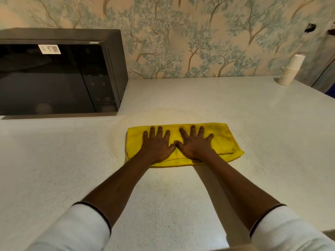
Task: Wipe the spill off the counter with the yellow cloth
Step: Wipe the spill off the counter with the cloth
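Both hands, the left hand (157, 144) and right hand (194, 143), lay flat with fingers spread on the folded yellow cloth (223, 140) mid-tabletop (54, 160). No spill showed; wiping seemed underway or nearly finished.

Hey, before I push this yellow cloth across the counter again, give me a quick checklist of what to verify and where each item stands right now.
1. Folded yellow microfibre cloth lies flat on the speckled white counter: ok.
2. Left hand pressed flat on cloth, fingers spread: ok.
3. Right hand likewise flat on cloth: ok.
4. Black microwave oven stands apart from the cloth: ok.
5. Stack of white paper cups far off at the back right: ok.
6. Spill remaining under or around cloth: cannot tell.
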Tool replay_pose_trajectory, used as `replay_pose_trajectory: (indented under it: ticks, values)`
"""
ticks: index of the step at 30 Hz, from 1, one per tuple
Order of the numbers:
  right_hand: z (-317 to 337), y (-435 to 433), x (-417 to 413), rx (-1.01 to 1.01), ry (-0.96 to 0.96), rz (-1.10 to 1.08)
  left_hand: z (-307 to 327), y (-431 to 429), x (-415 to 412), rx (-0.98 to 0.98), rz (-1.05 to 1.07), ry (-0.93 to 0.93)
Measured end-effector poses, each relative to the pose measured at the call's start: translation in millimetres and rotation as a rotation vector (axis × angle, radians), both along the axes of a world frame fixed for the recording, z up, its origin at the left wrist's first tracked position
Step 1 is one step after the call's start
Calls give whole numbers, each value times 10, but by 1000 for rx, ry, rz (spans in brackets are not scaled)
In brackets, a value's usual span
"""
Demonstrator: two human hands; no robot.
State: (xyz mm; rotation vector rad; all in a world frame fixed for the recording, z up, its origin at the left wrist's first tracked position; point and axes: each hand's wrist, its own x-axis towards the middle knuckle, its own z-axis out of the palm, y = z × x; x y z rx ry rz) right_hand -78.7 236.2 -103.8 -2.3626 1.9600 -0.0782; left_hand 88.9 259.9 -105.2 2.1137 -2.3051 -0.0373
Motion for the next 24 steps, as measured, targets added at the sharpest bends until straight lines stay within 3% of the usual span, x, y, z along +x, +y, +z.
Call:
replay_pose_trajectory:
  ticks: [12,24]
  values:
    - [71,-705,353,33,6,45,-21,-653,339,-34,55,4]
    - [47,-443,646,21,22,175,-46,-296,662,-15,128,-9]
